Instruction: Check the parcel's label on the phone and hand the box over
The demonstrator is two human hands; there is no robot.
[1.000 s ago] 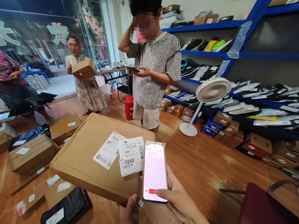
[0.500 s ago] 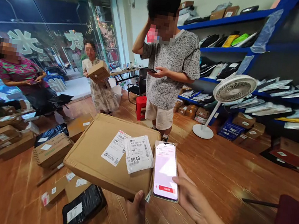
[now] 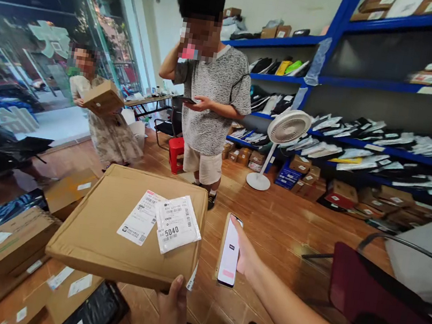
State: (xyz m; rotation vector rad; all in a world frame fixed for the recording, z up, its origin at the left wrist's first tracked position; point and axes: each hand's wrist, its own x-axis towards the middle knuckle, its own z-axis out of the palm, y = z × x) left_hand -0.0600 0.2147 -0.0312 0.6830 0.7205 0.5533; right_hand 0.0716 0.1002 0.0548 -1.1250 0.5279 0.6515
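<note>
A flat brown cardboard box is held out in front of me, with my left hand gripping its near right corner, thumb along the edge and fingers hidden below. On its top are a white shipping label and a small white packet marked 5040. To the right of the box, apart from it, my right hand is closed round a smartphone. The lit phone screen faces me, tilted edgewise; its text is too small to read.
Facing me stands a person with a phone; another person carries a box. Parcels cover the floor at left. Behind are a white fan, blue shelves of packages and a red stool. A dark red chair stands at right.
My view has turned right, so the room shifts left. The phone has moved away from the box's right edge, turned more edgewise, and its screen content has changed. The left hand keeps its grip.
</note>
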